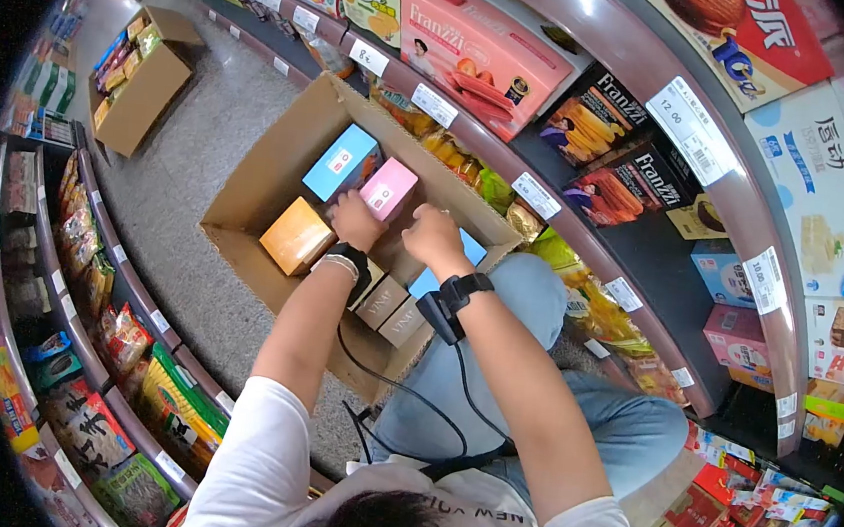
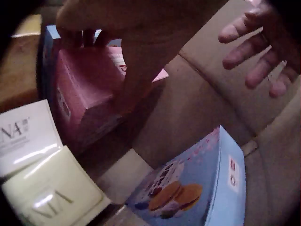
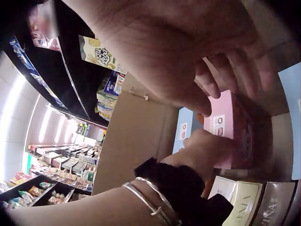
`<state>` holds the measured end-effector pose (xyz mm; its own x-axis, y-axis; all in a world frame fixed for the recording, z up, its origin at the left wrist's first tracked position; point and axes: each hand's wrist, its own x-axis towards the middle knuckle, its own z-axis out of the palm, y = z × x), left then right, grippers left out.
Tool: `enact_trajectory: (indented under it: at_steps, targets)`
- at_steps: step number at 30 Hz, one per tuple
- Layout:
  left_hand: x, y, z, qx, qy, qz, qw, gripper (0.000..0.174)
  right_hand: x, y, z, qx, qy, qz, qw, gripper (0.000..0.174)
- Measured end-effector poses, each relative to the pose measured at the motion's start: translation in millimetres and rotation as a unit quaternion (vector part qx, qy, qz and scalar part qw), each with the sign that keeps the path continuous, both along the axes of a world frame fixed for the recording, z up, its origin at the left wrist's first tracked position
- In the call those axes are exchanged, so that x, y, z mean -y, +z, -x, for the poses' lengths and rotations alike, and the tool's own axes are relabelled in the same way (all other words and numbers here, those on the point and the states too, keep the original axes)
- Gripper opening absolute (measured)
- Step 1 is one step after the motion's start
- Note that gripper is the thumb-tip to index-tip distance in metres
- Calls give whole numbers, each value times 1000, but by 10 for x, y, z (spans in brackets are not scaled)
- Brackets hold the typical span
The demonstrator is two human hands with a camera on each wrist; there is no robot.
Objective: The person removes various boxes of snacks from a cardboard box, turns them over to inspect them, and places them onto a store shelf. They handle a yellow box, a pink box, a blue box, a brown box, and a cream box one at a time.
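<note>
Inside an open cardboard carton (image 1: 249,176), my left hand (image 1: 356,220) grips a pink snack box (image 1: 391,187). In the left wrist view the thumb lies along one side of the pink box (image 2: 84,89), with the fingers over its far side. A blue box (image 1: 335,168) stands beside it, and an orange box (image 1: 294,237) is nearer the carton's left wall. My right hand (image 1: 434,237) hangs over the carton's right part, its fingers loosely bent around nothing. Below it is another blue box with cookies pictured (image 2: 188,183). Pale VINA boxes (image 1: 403,322) sit at the near end.
Store shelves with price tags (image 1: 695,127) run along the right, bearing Franzzi boxes (image 1: 486,53). Lower shelves of bagged snacks (image 1: 124,338) line the left. A second carton (image 1: 146,89) of packets stands on the floor ahead. Cables (image 1: 411,393) trail from the wrists.
</note>
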<state>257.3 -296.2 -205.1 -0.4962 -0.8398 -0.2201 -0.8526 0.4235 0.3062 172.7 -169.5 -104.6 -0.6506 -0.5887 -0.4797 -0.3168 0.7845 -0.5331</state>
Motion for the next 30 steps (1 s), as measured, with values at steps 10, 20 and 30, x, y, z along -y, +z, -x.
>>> enact_trajectory:
  at_steps: [10, 20, 30]
  targets:
    - [387, 1018, -207, -97, -68, -58, 991, 77, -211, 232, 194, 22, -30, 93, 995, 51]
    - [-138, 2991, -607, -474, -78, -183, 858, 80, -710, 941, 323, 84, -33, 311, 946, 74]
    - [-1018, 3945, -374, -590, -224, -294, 718, 101, -1826, 1942, 351, 192, 11, 476, 858, 88]
